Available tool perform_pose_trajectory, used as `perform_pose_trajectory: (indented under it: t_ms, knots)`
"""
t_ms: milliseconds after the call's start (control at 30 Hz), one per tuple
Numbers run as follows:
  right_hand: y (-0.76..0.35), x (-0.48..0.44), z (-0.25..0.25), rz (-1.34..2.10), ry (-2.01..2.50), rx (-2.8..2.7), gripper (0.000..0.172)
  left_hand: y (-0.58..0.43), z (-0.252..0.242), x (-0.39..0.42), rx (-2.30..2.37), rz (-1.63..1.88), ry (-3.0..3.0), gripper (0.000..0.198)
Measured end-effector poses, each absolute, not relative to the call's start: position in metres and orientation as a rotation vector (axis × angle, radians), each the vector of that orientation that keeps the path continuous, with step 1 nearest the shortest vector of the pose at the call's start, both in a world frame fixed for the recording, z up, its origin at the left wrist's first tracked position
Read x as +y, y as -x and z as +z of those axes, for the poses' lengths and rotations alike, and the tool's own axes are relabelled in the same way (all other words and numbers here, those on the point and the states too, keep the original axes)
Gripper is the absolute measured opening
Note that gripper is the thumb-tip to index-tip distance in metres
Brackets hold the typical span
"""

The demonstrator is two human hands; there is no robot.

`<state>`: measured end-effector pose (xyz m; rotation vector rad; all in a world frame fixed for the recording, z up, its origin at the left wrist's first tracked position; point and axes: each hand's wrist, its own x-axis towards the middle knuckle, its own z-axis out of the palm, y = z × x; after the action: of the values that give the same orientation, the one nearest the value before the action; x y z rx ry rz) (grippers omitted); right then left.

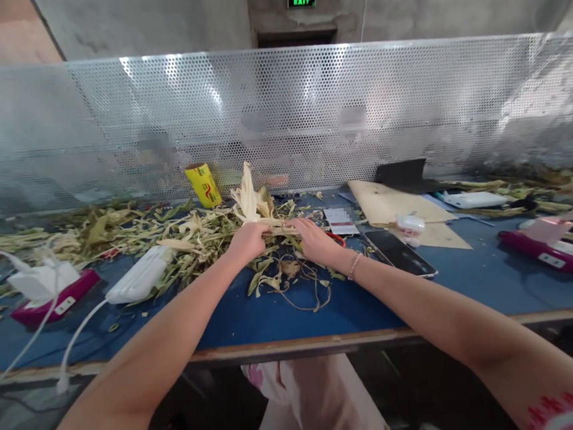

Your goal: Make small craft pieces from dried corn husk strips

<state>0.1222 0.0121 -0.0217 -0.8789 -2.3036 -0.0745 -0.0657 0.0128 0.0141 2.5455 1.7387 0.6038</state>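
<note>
My left hand (249,242) is closed around pale dried corn husks (248,198), whose broad ends stick up above the fingers. My right hand (315,240), a thin bracelet at its wrist, is closed on the same strip of husk, which runs sideways between the two hands. Its fingertips are partly hidden. Beneath and behind the hands lies a heap of loose dried husks and leaves (201,239). A loop of thin string (319,304) curls on the blue table (276,326) just in front.
A yellow tube (204,185) leans near a perforated metal screen (283,121). On the right are a black phone (400,253), brown paper (390,204) and a magenta power strip (553,252). Leftward, a white power bank (138,275) and another magenta power strip (34,316) trail cables.
</note>
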Motion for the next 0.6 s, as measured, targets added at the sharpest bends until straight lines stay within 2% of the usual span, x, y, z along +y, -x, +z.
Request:
perform_pose_trajectory:
  t_ms: [133, 233, 333, 400, 500, 600]
  knots:
    - [-0.120, 0.023, -0.032, 0.030, 1.001, -2.303, 0.063, 0.067, 0.014, 0.014, 1.661, 0.811, -2.370, 0.056]
    - [-0.117, 0.028, -0.036, 0.075, 1.108, -2.358, 0.064, 0.069, 0.013, 0.019, 1.712, 0.937, -2.278, 0.056]
    - [-0.116, 0.031, -0.037, 0.060, 1.204, -2.393, 0.059, 0.073, 0.015, 0.022, 1.873, 1.050, -2.308, 0.052]
    - [-0.115, 0.031, -0.036, 0.041, 1.211, -2.412, 0.052, 0.076, 0.016, 0.022, 2.067, 1.075, -2.288, 0.057]
    - [-0.116, 0.029, -0.034, 0.022, 1.191, -2.423, 0.047, 0.083, 0.018, 0.023, 2.258, 0.875, -2.165, 0.071]
    - [-0.117, 0.026, -0.033, 0.019, 1.182, -2.418, 0.046, 0.087, 0.016, 0.025, 2.171, 0.623, -2.142, 0.056]
